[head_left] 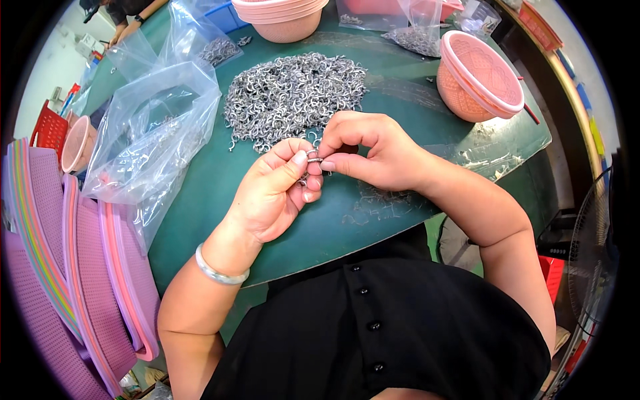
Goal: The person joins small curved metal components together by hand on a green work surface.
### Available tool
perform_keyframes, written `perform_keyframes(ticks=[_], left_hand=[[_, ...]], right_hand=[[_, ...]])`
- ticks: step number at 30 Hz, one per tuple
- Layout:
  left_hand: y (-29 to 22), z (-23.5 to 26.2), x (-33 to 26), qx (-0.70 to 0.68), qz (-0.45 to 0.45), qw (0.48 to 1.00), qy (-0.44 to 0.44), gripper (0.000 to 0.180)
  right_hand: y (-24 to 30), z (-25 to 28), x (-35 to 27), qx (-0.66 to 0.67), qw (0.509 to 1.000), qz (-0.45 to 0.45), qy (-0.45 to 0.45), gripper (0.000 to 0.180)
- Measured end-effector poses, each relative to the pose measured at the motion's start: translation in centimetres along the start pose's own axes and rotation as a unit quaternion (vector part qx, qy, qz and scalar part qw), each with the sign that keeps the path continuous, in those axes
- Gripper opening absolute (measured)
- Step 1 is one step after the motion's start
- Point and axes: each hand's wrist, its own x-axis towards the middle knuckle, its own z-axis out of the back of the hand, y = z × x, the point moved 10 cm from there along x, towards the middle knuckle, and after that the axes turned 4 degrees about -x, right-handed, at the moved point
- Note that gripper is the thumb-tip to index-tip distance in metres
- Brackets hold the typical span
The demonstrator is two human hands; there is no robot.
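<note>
Those little metal hooks [312,157] look light, stiff and probably a bit slick, so I'd guess they snag on each other more than they slip; pinching one by its curved shank with the fingertips seems the way to go. The one being handled sits just in front of the big hook pile [293,97] on the green worktop [200,200], nearer the person. The left hand [277,190] is curled, thumb pressing the piece against the fingers. The right hand [370,150] is closed in a fingertip pinch on the same piece. Clear plastic bags [150,127] lie left of the pile, a pink basket [480,77] to its right.
</note>
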Motion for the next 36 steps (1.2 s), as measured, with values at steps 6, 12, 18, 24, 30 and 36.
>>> perform_keyframes(ticks=[6,12,18,24,30,36], left_hand=[[-0.3,-0.6,0.0,0.008,-0.014,1.0,0.01,0.009],[0.2,-0.3,0.0,0.015,-0.002,1.0,0.011,0.007],[0.0,-0.7,0.0,0.019,-0.017,0.999,0.024,0.008],[-0.2,-1.1,0.0,0.003,-0.018,0.999,0.043,0.007],[-0.3,-1.1,0.0,0.011,-0.028,0.998,0.061,0.009],[-0.5,-1.3,0.0,0.026,-0.037,0.996,0.073,0.011]], right_hand=[[0.6,0.5,0.0,-0.021,0.999,0.012,-0.024,0.008],[1.4,0.5,-0.2,-0.057,0.995,0.067,-0.04,0.01],[2.3,0.8,-0.3,-0.09,0.988,0.11,-0.063,0.012],[2.8,1.2,-0.5,-0.095,0.985,0.123,-0.076,0.013],[3.0,1.4,-0.5,-0.082,0.985,0.131,-0.083,0.013],[3.5,1.6,-0.5,-0.084,0.982,0.145,-0.089,0.014]])
